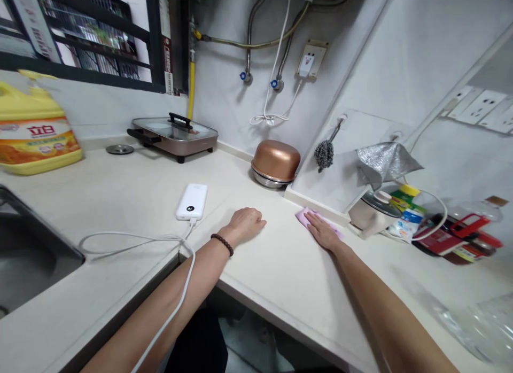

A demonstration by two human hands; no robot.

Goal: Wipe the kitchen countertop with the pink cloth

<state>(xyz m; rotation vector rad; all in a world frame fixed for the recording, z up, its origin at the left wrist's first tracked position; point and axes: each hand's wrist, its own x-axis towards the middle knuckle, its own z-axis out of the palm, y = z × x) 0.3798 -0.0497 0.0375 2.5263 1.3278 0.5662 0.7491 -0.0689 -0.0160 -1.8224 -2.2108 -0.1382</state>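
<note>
My right hand (323, 231) lies with its fingers stretched out flat on a pink cloth (335, 230), pressing it to the pale counter (276, 261) beside the raised wall edge. Parts of the cloth stick out around the fingers. Resting on the counter nearer the middle, my left hand (245, 223) is curled into a loose fist, and nothing shows in it. A brown bead bracelet (223, 245) circles that wrist. Left of this hand lies a white power bank (192, 202); its white cable (191, 277) runs across my left forearm.
Behind the hands is an upturned copper-coloured bowl (276, 160). An electric pan with a glass lid (175, 135) and a yellow detergent jug (38, 130) stand at the back left, near the sink (76, 255). A small pot (374, 215), packets and clear plastic (487, 327) are at right.
</note>
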